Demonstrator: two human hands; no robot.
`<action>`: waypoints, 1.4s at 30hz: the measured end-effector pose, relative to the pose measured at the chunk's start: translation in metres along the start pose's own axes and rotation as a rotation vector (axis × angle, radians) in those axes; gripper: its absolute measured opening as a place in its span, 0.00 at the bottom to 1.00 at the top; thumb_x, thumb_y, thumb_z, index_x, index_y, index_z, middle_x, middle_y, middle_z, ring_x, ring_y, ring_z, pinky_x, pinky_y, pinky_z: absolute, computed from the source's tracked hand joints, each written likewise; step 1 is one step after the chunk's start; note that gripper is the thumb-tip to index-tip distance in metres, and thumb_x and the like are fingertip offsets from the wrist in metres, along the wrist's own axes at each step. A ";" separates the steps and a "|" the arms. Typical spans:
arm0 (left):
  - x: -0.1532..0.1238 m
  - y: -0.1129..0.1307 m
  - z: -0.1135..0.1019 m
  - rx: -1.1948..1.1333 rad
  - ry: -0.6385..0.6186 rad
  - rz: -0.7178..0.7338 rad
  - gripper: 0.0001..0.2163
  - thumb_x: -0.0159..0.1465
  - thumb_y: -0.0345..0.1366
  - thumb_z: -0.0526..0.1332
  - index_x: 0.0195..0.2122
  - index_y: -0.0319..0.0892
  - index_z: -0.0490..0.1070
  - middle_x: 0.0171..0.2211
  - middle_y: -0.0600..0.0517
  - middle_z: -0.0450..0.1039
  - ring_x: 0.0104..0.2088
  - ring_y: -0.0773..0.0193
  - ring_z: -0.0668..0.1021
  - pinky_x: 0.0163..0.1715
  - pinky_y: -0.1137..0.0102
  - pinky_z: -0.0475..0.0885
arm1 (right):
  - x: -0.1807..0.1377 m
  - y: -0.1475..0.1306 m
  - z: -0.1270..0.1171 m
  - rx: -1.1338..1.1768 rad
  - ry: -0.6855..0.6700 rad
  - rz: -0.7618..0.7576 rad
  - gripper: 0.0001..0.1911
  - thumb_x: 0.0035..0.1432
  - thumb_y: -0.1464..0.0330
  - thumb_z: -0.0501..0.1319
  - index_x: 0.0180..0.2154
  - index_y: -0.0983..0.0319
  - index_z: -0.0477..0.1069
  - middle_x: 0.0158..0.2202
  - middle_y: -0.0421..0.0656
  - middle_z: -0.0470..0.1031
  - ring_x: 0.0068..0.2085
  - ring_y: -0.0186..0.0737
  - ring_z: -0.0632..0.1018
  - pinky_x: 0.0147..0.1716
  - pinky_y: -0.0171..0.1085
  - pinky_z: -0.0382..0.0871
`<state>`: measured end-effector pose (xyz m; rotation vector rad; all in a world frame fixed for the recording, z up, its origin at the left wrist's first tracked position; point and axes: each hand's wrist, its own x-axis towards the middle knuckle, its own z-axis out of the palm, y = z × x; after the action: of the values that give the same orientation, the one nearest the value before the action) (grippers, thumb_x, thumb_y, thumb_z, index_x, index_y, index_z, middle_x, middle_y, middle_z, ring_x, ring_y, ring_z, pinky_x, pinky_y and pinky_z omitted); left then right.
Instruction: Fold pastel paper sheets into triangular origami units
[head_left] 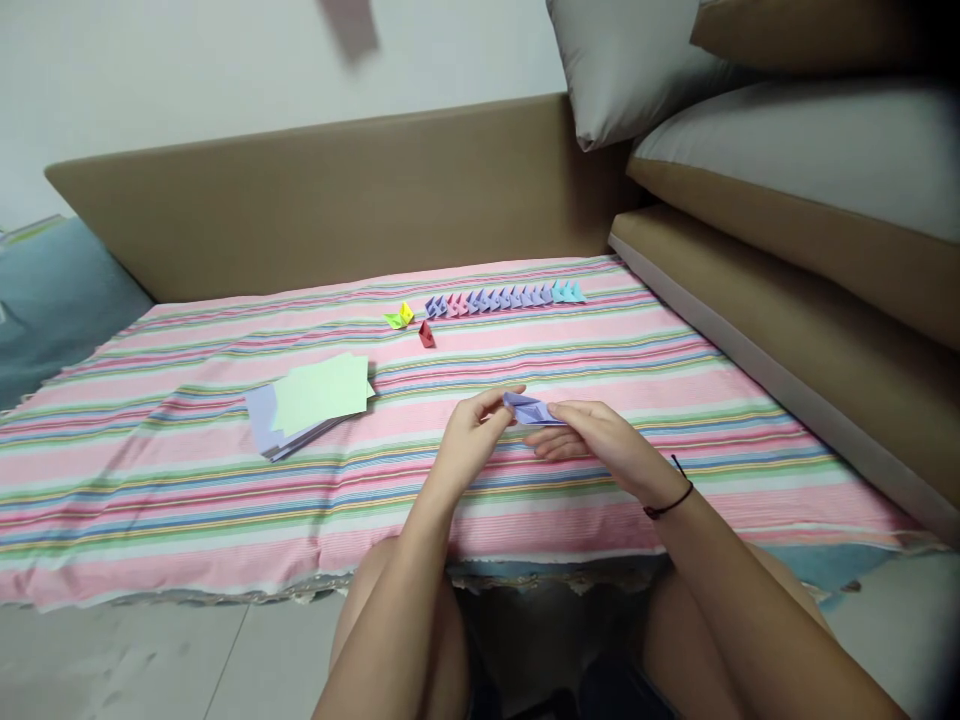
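A folded purple paper piece (pixel 531 408) is held between both hands just above the striped cloth (pixel 187 490). My left hand (pixel 472 432) pinches its left end with thumb and fingers closed. My right hand (pixel 592 440), with a black band at the wrist, grips its right end, the fingers curled under it. A stack of paper sheets (pixel 311 405), pale green on top and lilac beneath, lies on the cloth to the left of my hands.
A row of several small folded paper boats (pixel 502 297), purple, pink and blue, stands at the cloth's far edge. Yellow and green ones (pixel 400 317) and a red one (pixel 426 335) sit nearby. Brown cushions (pixel 787 290) rise on the right, grey pillows (pixel 622 70) behind.
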<state>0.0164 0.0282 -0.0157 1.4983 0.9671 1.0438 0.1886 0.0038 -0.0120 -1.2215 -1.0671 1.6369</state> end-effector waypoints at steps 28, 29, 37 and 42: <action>-0.004 -0.001 0.005 0.233 -0.141 -0.057 0.12 0.51 0.24 0.56 0.34 0.36 0.76 0.24 0.52 0.75 0.22 0.71 0.73 0.23 0.77 0.65 | -0.004 -0.001 0.000 -0.727 0.195 -0.458 0.11 0.56 0.64 0.58 0.28 0.63 0.75 0.20 0.37 0.67 0.23 0.31 0.65 0.23 0.32 0.56; -0.003 -0.002 0.005 0.227 -0.122 -0.058 0.10 0.51 0.25 0.58 0.33 0.36 0.76 0.25 0.51 0.76 0.23 0.70 0.74 0.25 0.77 0.67 | -0.004 -0.001 0.000 -0.719 0.191 -0.469 0.11 0.56 0.65 0.57 0.28 0.63 0.75 0.21 0.37 0.68 0.23 0.31 0.65 0.24 0.32 0.56; -0.003 -0.002 0.007 0.205 -0.007 -0.054 0.06 0.54 0.35 0.63 0.29 0.37 0.74 0.25 0.49 0.76 0.26 0.65 0.77 0.26 0.75 0.70 | -0.006 0.002 0.001 -0.651 0.127 -0.502 0.14 0.60 0.61 0.54 0.33 0.62 0.74 0.23 0.37 0.67 0.25 0.32 0.65 0.24 0.33 0.56; -0.002 -0.001 0.009 0.235 0.109 -0.020 0.04 0.53 0.32 0.62 0.29 0.37 0.72 0.25 0.50 0.74 0.26 0.65 0.76 0.28 0.74 0.71 | -0.001 0.004 0.001 -0.417 0.073 -0.449 0.19 0.62 0.58 0.52 0.44 0.63 0.72 0.28 0.40 0.69 0.33 0.36 0.72 0.34 0.34 0.66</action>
<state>0.0242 0.0237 -0.0178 1.6315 1.2134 1.0339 0.1877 0.0014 -0.0152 -1.1748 -1.5572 1.0507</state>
